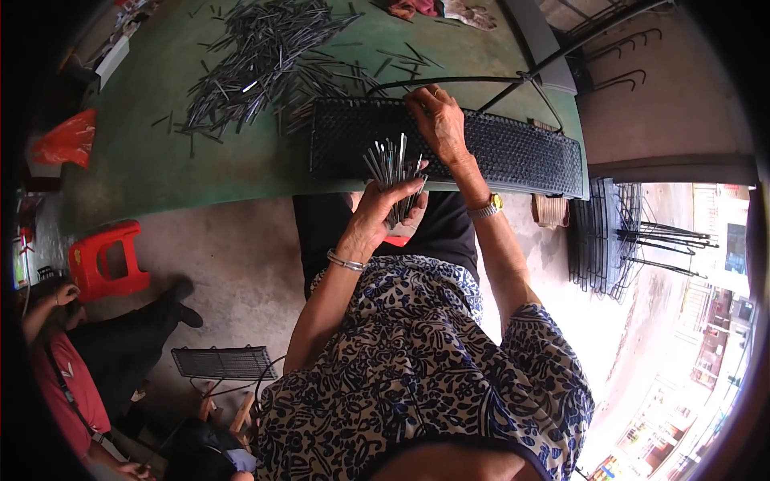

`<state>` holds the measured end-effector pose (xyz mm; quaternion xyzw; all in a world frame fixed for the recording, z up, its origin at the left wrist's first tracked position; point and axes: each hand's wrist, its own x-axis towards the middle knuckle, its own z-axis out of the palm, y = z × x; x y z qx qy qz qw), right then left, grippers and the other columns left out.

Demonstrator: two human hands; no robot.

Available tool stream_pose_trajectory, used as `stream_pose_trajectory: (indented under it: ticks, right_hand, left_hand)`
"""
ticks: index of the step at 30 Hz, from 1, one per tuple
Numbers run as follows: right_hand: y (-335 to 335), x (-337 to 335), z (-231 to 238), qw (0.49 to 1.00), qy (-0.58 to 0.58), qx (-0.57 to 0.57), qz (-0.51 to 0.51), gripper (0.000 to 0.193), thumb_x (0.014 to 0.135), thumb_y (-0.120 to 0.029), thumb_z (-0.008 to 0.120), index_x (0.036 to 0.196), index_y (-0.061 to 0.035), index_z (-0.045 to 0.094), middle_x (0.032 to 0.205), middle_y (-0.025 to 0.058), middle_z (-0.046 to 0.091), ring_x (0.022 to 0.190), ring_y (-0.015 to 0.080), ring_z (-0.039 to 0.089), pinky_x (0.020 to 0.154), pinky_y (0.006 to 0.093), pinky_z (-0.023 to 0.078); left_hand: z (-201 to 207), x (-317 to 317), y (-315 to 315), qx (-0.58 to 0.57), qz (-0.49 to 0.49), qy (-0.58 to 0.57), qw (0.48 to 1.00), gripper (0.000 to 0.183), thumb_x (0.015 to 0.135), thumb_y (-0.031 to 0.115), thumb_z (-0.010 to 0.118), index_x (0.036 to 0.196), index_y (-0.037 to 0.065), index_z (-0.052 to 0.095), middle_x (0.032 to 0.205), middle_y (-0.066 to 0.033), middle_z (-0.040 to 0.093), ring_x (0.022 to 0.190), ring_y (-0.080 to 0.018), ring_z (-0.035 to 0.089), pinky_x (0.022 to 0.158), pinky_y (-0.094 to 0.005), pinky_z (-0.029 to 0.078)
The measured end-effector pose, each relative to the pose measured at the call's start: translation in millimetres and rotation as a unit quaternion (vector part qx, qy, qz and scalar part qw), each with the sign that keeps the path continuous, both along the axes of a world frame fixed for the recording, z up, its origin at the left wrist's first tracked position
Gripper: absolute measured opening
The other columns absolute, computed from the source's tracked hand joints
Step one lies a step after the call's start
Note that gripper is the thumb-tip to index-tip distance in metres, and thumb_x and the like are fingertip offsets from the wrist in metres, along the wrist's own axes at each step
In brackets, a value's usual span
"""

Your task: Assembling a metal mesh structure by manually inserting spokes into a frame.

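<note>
My left hand (370, 215) is closed round a bundle of thin dark metal strips (390, 164), their ends fanning out toward the table. Just past it, a long black mesh rack (525, 156) lies along the near edge of the green table (160, 172). My right hand (441, 128) is over the rack, with its fingertips pinched together at the far edge. Whatever is between those fingers is too small or hidden to make out. A bent black rod handle (457, 79) rises from the rack's far side. Behind the rack lies a loose heap of similar strips (273, 48).
A red plastic stool (108, 260) stands on the floor at left, near a seated person in a red top (72, 377). Another mesh rack (224, 362) is low at left. Stacked black racks (597, 240) with long handles stand at right. A red plastic bag (66, 140) is far left.
</note>
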<state>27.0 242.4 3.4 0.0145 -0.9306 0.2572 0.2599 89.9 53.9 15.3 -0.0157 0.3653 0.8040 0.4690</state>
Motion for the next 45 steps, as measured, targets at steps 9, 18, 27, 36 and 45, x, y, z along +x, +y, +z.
stream_pose_trajectory:
  ticks: [9,18,27,36,45]
  right_hand:
    - [-1.7,13.7,11.2,0.995,0.026,0.089,-0.034,0.018,0.087,-0.024,0.065,0.1,-0.012,0.069,0.092,0.0096,0.061,0.084,0.0302,0.06,0.075,0.0407,0.048]
    - [0.2,53.1,57.8,0.871,-0.286,-0.368,0.157,0.017,0.091,-0.016,0.065,0.094,0.0,0.065,0.083,0.0036,0.061,0.076,0.0103,0.06,0.064,0.0249,0.049]
    - [3.5,43.4,41.1,0.896,-0.113,-0.428,0.043,0.018,0.095,-0.016,0.06,0.095,0.0026,0.061,0.082,0.0048,0.065,0.076,0.0103,0.061,0.073,0.0256,0.049]
    - [1.0,18.7,12.2,0.976,0.029,-0.2,-0.081,0.008,0.092,-0.006,0.059,0.098,-0.0021,0.061,0.088,0.0087,0.071,0.076,0.0131,0.067,0.071,0.0257,0.051]
    - [-1.9,15.8,6.8,0.995,0.015,0.049,-0.08,0.012,0.085,-0.01,0.065,0.096,-0.0075,0.069,0.093,0.0082,0.064,0.083,0.0287,0.063,0.071,0.0313,0.049]
  left_hand:
    - [-2.4,-2.3,1.4,-0.002,-0.01,0.004,1.0,0.047,0.089,0.018,0.065,0.133,0.006,0.052,0.075,-0.0049,0.06,0.058,-0.0099,0.053,0.049,-0.0229,0.039]
    - [-0.4,-5.1,2.6,-0.02,-0.014,0.01,1.0,0.039,0.089,0.018,0.066,0.125,0.006,0.057,0.073,-0.0059,0.061,0.055,-0.0106,0.053,0.047,-0.023,0.038]
    - [5.3,-10.3,4.6,-0.023,-0.012,-0.001,1.0,0.042,0.089,0.017,0.066,0.128,0.005,0.056,0.071,-0.0046,0.06,0.055,-0.0098,0.052,0.047,-0.0223,0.039]
    - [7.0,-8.7,6.8,-0.018,-0.005,-0.018,1.0,0.044,0.084,0.016,0.072,0.124,0.003,0.06,0.071,-0.0084,0.063,0.05,-0.0113,0.055,0.046,-0.0233,0.042]
    - [1.7,-9.5,5.2,-0.016,-0.013,-0.009,1.0,0.043,0.089,0.019,0.066,0.13,0.007,0.057,0.073,-0.0031,0.061,0.055,-0.008,0.053,0.048,-0.0212,0.039]
